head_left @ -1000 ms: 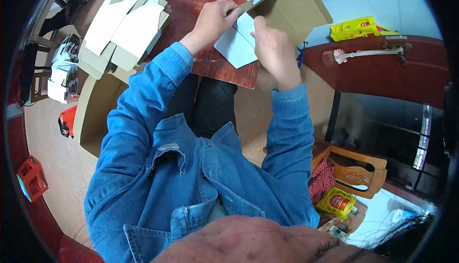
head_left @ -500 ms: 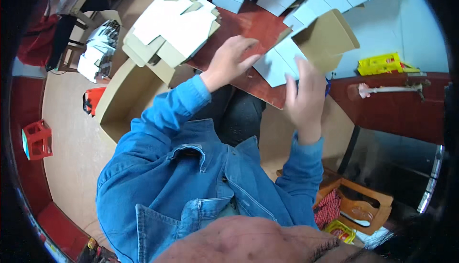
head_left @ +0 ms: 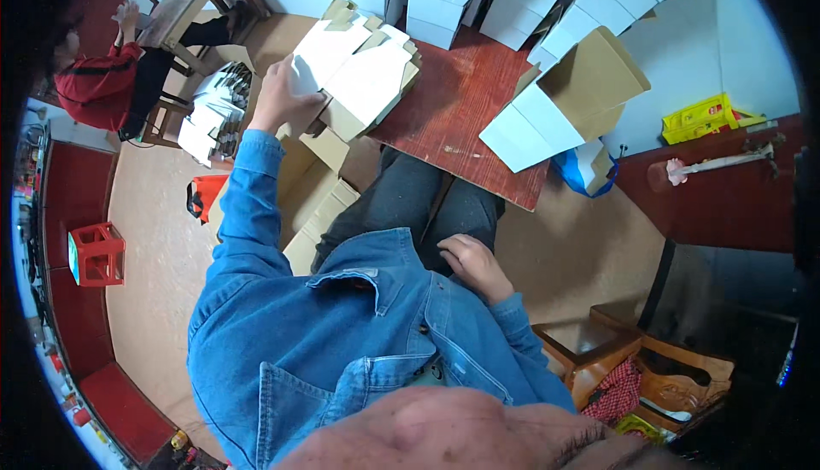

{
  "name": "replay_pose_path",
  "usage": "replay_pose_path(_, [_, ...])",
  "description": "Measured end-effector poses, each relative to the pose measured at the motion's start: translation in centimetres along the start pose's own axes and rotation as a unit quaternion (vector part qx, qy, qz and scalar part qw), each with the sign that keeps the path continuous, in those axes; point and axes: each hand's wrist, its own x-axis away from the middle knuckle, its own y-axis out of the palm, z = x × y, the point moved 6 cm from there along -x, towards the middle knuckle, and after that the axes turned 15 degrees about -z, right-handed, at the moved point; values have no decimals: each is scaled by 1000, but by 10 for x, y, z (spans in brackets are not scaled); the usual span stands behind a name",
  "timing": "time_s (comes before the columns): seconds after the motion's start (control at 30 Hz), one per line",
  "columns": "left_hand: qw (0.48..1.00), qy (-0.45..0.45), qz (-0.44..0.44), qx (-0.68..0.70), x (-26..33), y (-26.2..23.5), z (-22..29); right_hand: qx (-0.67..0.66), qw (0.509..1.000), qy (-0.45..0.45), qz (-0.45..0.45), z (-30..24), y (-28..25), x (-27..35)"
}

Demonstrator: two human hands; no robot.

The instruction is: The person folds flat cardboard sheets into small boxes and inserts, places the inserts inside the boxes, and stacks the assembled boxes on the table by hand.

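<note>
My left hand (head_left: 286, 101) is at the left edge of a pile of flattened white cartons (head_left: 363, 73), its thumb and fingers closed around the edge of a flattened carton. The pile sits on the left end of a red wooden board (head_left: 453, 86). Brown inner flaps show along the cartons' edges. My right hand (head_left: 477, 267) rests on my thigh with loosely bent fingers and nothing in it. At the board's right end stands an assembled white carton (head_left: 534, 128), its brown lid raised.
White cartons (head_left: 436, 9) are stacked along the wall. A large brown box (head_left: 312, 192) stands below the pile. Left are a person in red (head_left: 98, 86), more flattened cartons (head_left: 213, 111) and a red stool (head_left: 98, 254). A blue bag (head_left: 585, 171) hangs beside the board.
My left hand has moved left from above the board to the flattened cartons. My right hand has left the assembled carton and come down onto my thigh. The view has shifted.
</note>
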Motion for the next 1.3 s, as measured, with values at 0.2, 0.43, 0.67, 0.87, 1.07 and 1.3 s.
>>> replay_pose_path(0.2, [990, 39, -63, -121, -5, 6, -5, 11, 1000, 20, -11, 6, 9, -1])
replay_pose_path(0.43, [983, 93, 145, 59, 35, -39, 16, 14, 999, 29, 2, 11, 9, 4])
replay_pose_path(0.67, [922, 275, 27, 271, 80, -6, 68, -224, 935, 158, 223, 10, -69, 33])
replay_pose_path(0.87, [668, 110, -348, 648, 145, 133, 143, -318, 911, 0, 263, -42, -138, 42])
replay_pose_path(1.07, [715, 201, -437, 507, 174, 174, 182, -98, 985, 126, 65, -57, -139, 29])
replay_pose_path(1.3, [819, 24, -124, 559, 133, 110, 154, -93, 970, 169, 148, -43, -144, 52])
